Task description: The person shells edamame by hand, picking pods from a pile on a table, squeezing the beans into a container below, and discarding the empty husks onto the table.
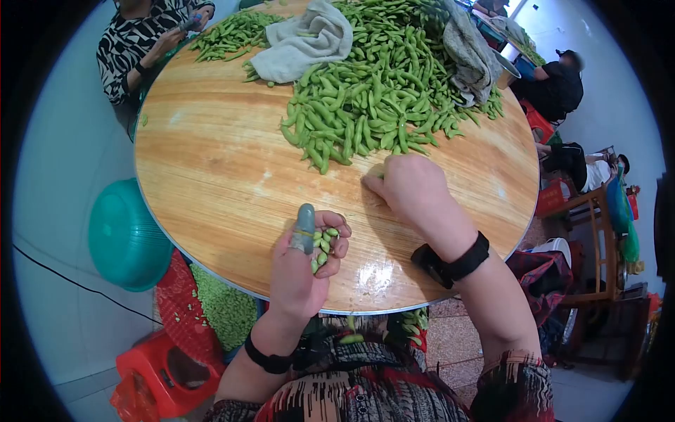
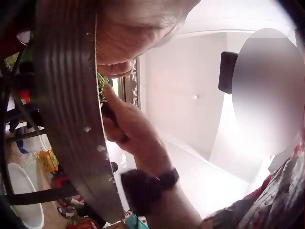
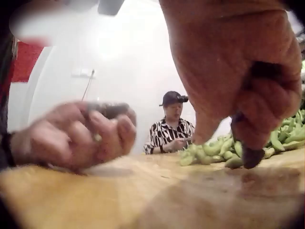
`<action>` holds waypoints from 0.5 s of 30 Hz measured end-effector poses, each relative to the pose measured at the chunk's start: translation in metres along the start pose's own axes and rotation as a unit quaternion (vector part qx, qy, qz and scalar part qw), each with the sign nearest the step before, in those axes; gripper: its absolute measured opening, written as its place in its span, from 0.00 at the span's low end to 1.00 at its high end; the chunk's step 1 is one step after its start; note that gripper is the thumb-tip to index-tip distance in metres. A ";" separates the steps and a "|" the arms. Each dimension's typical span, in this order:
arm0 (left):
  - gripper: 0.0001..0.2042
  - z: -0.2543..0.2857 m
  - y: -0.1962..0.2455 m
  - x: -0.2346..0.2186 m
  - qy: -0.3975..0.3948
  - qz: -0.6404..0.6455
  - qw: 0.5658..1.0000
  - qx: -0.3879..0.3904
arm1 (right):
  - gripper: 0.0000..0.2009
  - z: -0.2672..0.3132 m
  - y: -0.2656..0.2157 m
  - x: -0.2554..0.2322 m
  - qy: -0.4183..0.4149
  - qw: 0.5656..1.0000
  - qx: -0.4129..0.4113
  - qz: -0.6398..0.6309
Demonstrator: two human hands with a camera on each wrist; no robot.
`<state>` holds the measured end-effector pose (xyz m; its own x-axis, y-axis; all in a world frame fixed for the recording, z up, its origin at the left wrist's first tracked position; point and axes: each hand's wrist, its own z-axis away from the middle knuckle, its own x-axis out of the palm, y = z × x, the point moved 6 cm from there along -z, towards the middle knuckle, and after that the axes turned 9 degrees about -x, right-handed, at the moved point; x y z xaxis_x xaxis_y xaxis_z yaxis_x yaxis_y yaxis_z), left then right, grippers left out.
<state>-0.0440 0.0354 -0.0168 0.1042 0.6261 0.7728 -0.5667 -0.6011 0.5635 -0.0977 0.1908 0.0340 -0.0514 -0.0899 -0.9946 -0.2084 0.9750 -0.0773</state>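
Observation:
In the head view, the left hand (image 1: 299, 271) is cupped palm-up over the table's near edge, its curled fingers holding several shelled beans (image 1: 322, 246). A grey cover (image 1: 305, 228) sits on its thumb. The right hand (image 1: 415, 186) reaches down at the near edge of the pile of green pods (image 1: 380, 98), a bit of green showing at its fingertips. In the right wrist view, the curled right hand (image 3: 238, 71) has a dark-covered fingertip (image 3: 251, 157) against a pod (image 3: 233, 162); its exact grip is partly hidden. The left hand (image 3: 78, 136) appears there too.
Two cloths (image 1: 306, 42) (image 1: 470, 60) lie on the pile. Beyond the round table (image 1: 211, 141) sits a person in a patterned shirt (image 1: 140, 46). A teal basin (image 1: 130, 235), a red stool (image 1: 169, 373) and a container of shelled beans (image 1: 225, 309) stand left; more people sit at right.

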 end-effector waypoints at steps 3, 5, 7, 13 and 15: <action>0.12 -0.001 0.001 -0.001 -0.002 0.032 0.999 -0.029 | 0.19 0.002 -0.002 0.005 0.011 0.999 -0.032 0.027; 0.12 0.001 0.001 0.003 0.001 0.037 0.999 -0.037 | 0.17 0.014 -0.005 -0.001 0.009 0.999 -0.026 0.017; 0.11 0.004 -0.003 0.008 0.029 -0.014 0.999 -0.044 | 0.13 0.033 -0.015 -0.009 0.018 0.950 -0.036 -0.310; 0.11 0.010 -0.016 0.010 -0.025 0.018 0.999 -0.009 | 0.12 0.078 -0.039 0.001 -0.052 0.760 0.058 -0.645; 0.11 0.011 -0.017 0.008 -0.014 0.022 1.000 -0.002 | 0.12 0.085 -0.040 0.002 -0.079 0.748 0.045 -0.657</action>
<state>-0.0244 0.0446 -0.0168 0.1017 0.5847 0.8049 -0.5744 -0.6261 0.5274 -0.0066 0.1685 0.0292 0.2581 -0.9648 -0.0502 0.0893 0.0756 -0.9931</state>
